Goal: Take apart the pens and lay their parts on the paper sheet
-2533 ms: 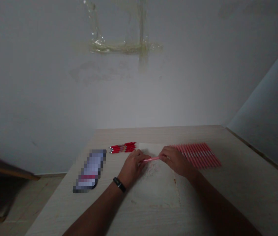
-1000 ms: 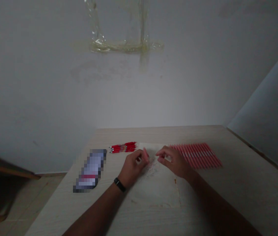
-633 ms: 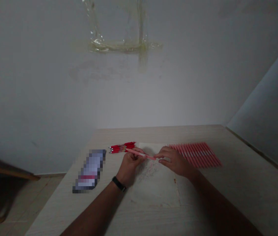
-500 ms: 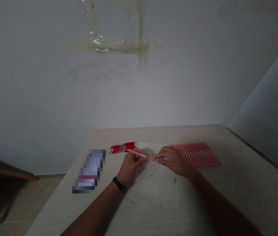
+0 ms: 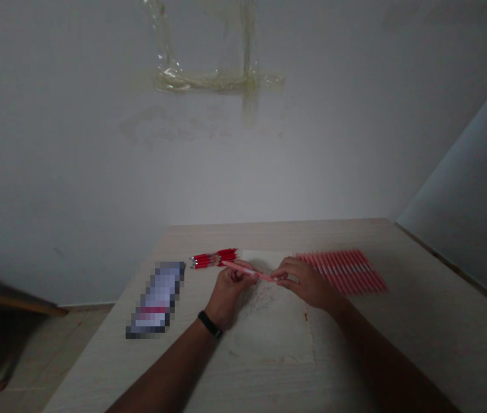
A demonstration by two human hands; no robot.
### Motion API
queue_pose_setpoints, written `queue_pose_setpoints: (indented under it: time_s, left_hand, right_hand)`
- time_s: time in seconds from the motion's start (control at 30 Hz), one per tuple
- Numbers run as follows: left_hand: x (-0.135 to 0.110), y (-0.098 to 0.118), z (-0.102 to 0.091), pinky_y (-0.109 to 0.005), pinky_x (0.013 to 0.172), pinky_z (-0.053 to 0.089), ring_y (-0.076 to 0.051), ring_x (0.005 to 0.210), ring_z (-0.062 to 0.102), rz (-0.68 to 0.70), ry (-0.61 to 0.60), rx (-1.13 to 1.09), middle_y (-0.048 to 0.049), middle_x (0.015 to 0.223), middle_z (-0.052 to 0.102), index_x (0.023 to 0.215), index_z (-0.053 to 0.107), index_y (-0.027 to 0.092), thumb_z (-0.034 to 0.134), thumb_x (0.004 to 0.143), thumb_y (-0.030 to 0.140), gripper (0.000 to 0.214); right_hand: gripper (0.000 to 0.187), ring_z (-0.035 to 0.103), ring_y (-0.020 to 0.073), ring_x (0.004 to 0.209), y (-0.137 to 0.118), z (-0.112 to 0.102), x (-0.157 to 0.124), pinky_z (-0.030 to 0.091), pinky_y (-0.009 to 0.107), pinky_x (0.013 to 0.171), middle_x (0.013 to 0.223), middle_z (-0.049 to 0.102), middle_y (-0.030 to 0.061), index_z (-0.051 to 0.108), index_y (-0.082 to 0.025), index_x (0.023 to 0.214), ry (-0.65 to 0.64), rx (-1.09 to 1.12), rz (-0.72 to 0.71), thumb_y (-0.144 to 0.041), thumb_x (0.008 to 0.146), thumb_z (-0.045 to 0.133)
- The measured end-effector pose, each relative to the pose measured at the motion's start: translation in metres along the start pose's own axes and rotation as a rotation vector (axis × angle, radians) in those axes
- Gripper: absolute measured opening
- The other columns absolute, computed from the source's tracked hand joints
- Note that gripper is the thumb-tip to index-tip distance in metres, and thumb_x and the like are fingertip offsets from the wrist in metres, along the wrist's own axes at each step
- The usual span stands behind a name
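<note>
Pale wood grain is showing on the table (image 5: pixel 277 390), which is spreading beneath all the fingers. A black band (image 5: pixel 210 324) is circling the left wrist, behind that hand's fingers. Under the fingers a sheet (image 5: pixel 275 335) is lying flat, carrying faint grey and pinkish marks. Well to the left of the left fingers, a blurred-out object (image 5: pixel 157 301) is resting.

The left hand (image 5: pixel 227 293) is pinching a pink pen (image 5: pixel 243 268) between thumb and fingers; the pen is slanting over the sheet, down toward the right fingers. The right hand (image 5: pixel 306 282) is pinching its lower end between thumb and forefinger. Just right of the right fingers, pink pens (image 5: pixel 340 271) are lying in a row. Just beyond the left fingers, red pens (image 5: pixel 214 260) are lying bunched. Far past all the fingers, a wall (image 5: pixel 243 178) is rising, and yellowed tape (image 5: pixel 204 84) is clinging to it.
</note>
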State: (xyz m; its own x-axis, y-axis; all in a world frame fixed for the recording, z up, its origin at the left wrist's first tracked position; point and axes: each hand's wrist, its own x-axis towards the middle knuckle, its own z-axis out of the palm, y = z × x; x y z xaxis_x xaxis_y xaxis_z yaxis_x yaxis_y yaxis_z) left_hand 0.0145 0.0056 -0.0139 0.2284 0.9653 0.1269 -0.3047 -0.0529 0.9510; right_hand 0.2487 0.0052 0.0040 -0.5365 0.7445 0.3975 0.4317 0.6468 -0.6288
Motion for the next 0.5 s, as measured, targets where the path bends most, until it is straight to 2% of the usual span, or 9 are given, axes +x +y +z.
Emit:
queue_pose_setpoints:
  time_s: [0.3, 0.5]
  left_hand:
    - [-0.0025, -0.0015, 0.0042, -0.025, 0.070, 0.045, -0.014, 0.073, 0.060, -0.025, -0.019, -0.003, -0.0008, 0.077, 0.068, 0.085, 0.066, 0.016, 0.083, 0.072, 0.024, 0.023]
    - [-0.0023, -0.0009, 0.0057, -0.025, 0.067, 0.044, -0.014, 0.071, 0.059, -0.016, 0.021, 0.024, -0.0007, 0.075, 0.067, 0.083, 0.067, 0.016, 0.084, 0.070, 0.026, 0.024]
  right_hand:
    - [0.008, 0.062, 0.0175, 0.086, -0.0003, 0.0028, -0.0005, 0.047, 0.030, 0.081, 0.088, 0.066, 0.0030, 0.070, -0.021, 0.093, 0.006, -0.011, 0.013, -0.028, 0.093, 0.066]
    - [0.015, 0.061, 0.0181, 0.089, -0.0055, 0.0057, -0.0010, 0.046, 0.030, 0.082, 0.094, 0.066, 0.0042, 0.068, -0.021, 0.103, 0.000, -0.022, 0.027, -0.027, 0.090, 0.068]
